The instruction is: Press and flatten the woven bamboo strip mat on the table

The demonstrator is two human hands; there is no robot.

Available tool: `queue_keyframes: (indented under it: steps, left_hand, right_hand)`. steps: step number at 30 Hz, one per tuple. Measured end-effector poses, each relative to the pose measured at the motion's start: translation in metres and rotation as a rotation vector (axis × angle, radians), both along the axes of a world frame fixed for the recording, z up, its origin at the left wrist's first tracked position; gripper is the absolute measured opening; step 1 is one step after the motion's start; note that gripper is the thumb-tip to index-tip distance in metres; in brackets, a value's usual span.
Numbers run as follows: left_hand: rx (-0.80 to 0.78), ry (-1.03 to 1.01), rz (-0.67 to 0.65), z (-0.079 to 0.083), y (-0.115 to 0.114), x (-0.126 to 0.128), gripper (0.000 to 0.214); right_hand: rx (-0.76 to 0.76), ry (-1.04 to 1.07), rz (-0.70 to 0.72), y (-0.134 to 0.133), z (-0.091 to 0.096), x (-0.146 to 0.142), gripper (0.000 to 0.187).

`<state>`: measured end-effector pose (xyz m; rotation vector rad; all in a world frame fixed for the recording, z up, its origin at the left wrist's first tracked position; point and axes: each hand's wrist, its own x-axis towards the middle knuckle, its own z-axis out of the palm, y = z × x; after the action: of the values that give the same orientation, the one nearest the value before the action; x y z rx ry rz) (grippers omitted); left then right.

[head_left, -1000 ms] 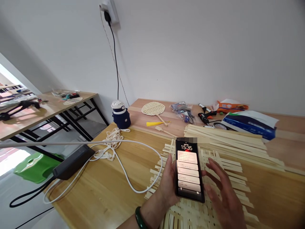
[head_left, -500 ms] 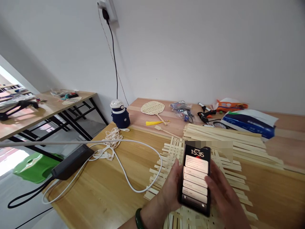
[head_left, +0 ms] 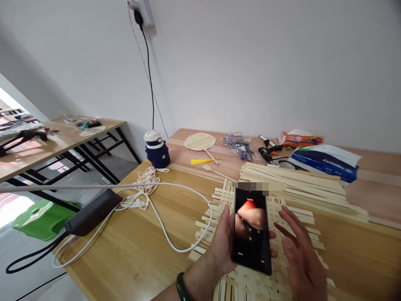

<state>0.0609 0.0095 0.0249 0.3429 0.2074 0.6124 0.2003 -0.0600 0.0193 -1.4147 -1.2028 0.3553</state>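
Note:
A black smartphone (head_left: 251,234) rests in my left hand (head_left: 221,244), whose fingers wrap round behind it and show at its right edge. Its screen is dark, with a reddish glow and a few small marks. To the right of the phone, apart from it, my right hand (head_left: 302,255) hovers with fingers spread and holds nothing. Beneath both hands lies a woven mat of pale strips (head_left: 278,267), its loose ends sticking out at the sides. A green bangle (head_left: 182,286) circles my left wrist.
Behind the mat lies a bundle of pale strips (head_left: 291,179). Farther back are a round woven fan (head_left: 199,141), a yellow tassel (head_left: 201,161), a glue gun (head_left: 268,152) and a blue packet (head_left: 322,163). A white cord (head_left: 166,234) loops leftward, near a dark blue flask-shaped container (head_left: 157,154).
The phone's screen has gone from a lit lock screen with notifications to a dark one. My right hand has come off the phone, and its fingers have spread. The phone has shifted slightly left.

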Motion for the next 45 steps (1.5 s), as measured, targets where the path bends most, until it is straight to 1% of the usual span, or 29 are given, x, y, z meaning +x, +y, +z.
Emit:
queue_keyframes:
  steps: [2, 5, 8, 11, 14, 18, 25, 28, 32, 36, 39, 41, 45]
  left_hand:
    - [-0.044, -0.006, 0.037, -0.001, 0.002, 0.0, 0.088]
    - [-0.063, 0.004, 0.088, -0.002, 0.003, 0.001, 0.082]
    - [-0.039, 0.038, 0.087, -0.003, 0.002, 0.001, 0.085]
    - [-0.011, 0.041, 0.067, -0.002, 0.001, 0.001, 0.088]
    - [-0.016, 0.018, 0.071, 0.001, 0.001, 0.002, 0.083]
    - [-0.028, 0.016, 0.116, 0.003, 0.001, 0.002, 0.075]
    - [-0.038, 0.031, 0.122, 0.006, 0.0, 0.002, 0.076]
    - [-0.031, 0.024, 0.094, 0.006, 0.0, 0.002, 0.078]
    - [0.004, -0.018, 0.056, 0.004, 0.0, 0.003, 0.082]
    - [0.017, -0.024, 0.085, 0.004, 0.001, 0.003, 0.08]
    - [0.036, -0.025, 0.099, 0.006, 0.0, 0.002, 0.077]
    - [0.049, -0.013, 0.107, 0.007, 0.0, 0.001, 0.076]
    - [0.085, 0.013, 0.104, 0.005, 0.001, 0.001, 0.081]
  right_hand:
    - [0.093, -0.23, -0.004, -0.002, 0.004, 0.001, 0.042]
    - [0.192, -0.542, 0.034, -0.004, 0.011, 0.003, 0.047]
    - [0.223, -0.699, 0.11, -0.005, 0.014, 0.002, 0.051]
    - [0.228, -0.779, 0.14, -0.003, 0.011, 0.001, 0.053]
    - [0.238, -0.825, 0.151, 0.0, 0.008, 0.001, 0.054]
    - [0.246, -0.848, 0.155, 0.001, 0.007, 0.002, 0.057]
    - [0.237, -0.827, 0.166, 0.001, 0.009, 0.001, 0.058]
    - [0.265, -0.827, 0.17, 0.002, 0.009, 0.001, 0.058]
    - [0.281, -0.837, 0.176, 0.001, 0.006, 0.0, 0.053]
    - [0.289, -0.86, 0.16, 0.004, 0.007, 0.0, 0.042]
    - [0.355, -0.919, 0.158, 0.006, 0.01, 0.001, 0.033]
    - [0.387, -0.927, 0.153, 0.005, 0.012, 0.002, 0.032]
    - [0.36, -0.888, 0.108, 0.001, 0.015, 0.003, 0.035]
